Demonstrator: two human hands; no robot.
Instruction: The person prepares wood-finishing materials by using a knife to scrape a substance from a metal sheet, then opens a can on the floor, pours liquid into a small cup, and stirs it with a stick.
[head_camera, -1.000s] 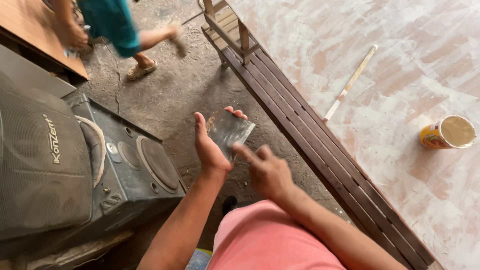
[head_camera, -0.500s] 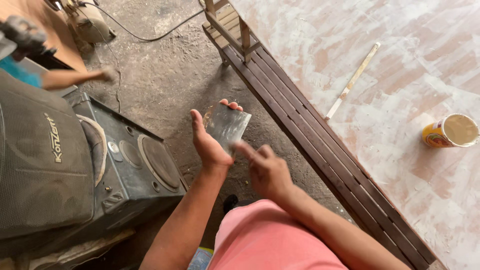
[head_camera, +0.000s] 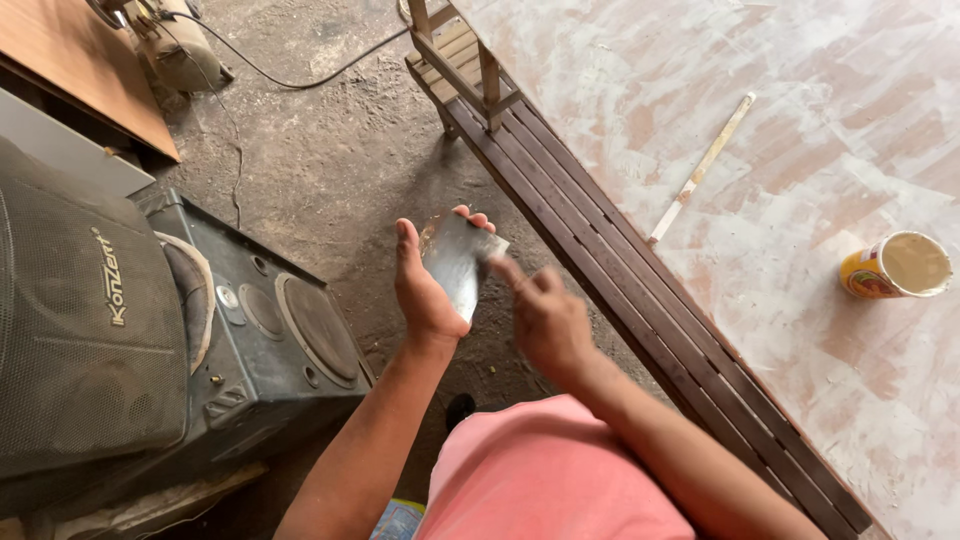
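Flat grey metal scraper blade (head_camera: 455, 268) is lying across the left hand (head_camera: 428, 290), thumb and curled fingertips clasping its edges; the right hand (head_camera: 545, 318) is pressing an extended finger against its upper corner.

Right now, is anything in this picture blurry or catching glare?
Head view: daylight is even and soft, with no hard shadows; the metal scraper blade in the left hand shows a dull sheen; the right hand looks slightly motion-blurred at its fingertip; the board stays sharp.
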